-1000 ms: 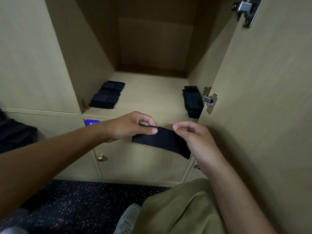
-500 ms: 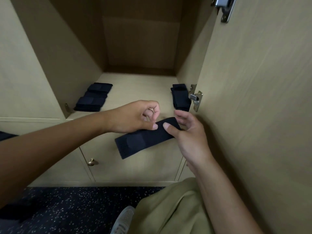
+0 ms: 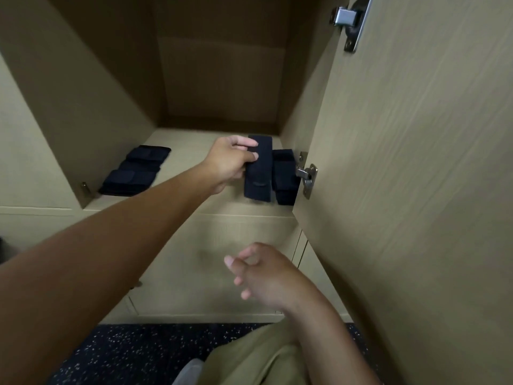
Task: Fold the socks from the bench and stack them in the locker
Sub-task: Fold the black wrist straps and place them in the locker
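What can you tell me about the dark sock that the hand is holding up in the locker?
The folded dark navy sock is a long, flat strip of soft knit fabric, doubled over. The left hand grips its left edge, fingers curled over the front, and holds it on edge, pointing into the beige wooden locker. It is right beside the dark sock pile by the right wall; whether they touch is unclear.

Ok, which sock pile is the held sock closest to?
The right pile by the door hinge; the left hand holds the sock beside it.
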`<state>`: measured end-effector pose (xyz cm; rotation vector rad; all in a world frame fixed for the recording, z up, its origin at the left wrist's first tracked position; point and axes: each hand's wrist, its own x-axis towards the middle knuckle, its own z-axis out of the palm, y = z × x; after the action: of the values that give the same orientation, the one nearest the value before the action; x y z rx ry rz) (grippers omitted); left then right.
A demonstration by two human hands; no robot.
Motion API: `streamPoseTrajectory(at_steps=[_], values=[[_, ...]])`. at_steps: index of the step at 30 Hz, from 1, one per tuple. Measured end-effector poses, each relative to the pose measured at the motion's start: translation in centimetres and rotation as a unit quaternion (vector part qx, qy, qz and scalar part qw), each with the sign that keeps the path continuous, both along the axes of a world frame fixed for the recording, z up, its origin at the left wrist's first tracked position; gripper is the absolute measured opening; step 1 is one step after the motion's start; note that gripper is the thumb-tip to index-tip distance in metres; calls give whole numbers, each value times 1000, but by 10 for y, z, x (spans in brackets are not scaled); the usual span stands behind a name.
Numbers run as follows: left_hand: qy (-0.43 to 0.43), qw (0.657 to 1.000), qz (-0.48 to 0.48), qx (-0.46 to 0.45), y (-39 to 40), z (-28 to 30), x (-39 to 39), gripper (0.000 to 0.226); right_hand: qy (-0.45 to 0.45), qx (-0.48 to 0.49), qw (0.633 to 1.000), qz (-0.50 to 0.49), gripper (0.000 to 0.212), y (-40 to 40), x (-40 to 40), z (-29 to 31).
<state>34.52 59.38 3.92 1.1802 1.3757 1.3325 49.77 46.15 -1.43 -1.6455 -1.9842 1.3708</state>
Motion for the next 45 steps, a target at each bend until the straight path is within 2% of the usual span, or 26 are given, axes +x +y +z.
streamPoseTrajectory(at_steps=[3,6,11,18,20,22,24,26,32,34,37,39,42,45], values=[[-65,998,-20,-14,21,-2,9,37,-29,-3,1000,9,46,2,1,-3],[-51,997,-53,-14,37,-4,19,42,-38,1,999,16,48,4,2,-6],[76,993,-87,-22,50,-16,35,42,-49,4,999,14,48,9,5,-9],[226,972,-48,43,66,-33,37,57,-44,8,999,5,46,12,7,-13],[190,980,-36,34,72,-33,35,62,-47,12,999,4,45,12,7,-13],[115,993,-31,1,77,-32,36,60,-55,15,998,6,46,12,8,-12],[31,999,-33,-24,83,-33,40,40,-62,19,998,7,45,13,8,-11],[-13,999,-36,-39,87,-38,45,22,-69,19,997,7,44,13,7,-11],[-108,994,-18,-28,105,-53,55,15,-89,13,996,11,45,17,7,-13],[-115,993,0,-27,109,-54,61,14,-89,12,996,7,45,19,9,-14],[-88,996,12,-23,117,-59,69,32,-86,15,996,7,46,20,8,-14],[-61,998,29,-17,125,-64,70,36,-84,13,996,9,46,20,7,-15],[-50,998,44,15,121,-59,73,12,-81,11,997,13,46,19,6,-15],[-47,997,51,28,127,-65,70,14,-84,10,996,16,47,19,6,-15]])
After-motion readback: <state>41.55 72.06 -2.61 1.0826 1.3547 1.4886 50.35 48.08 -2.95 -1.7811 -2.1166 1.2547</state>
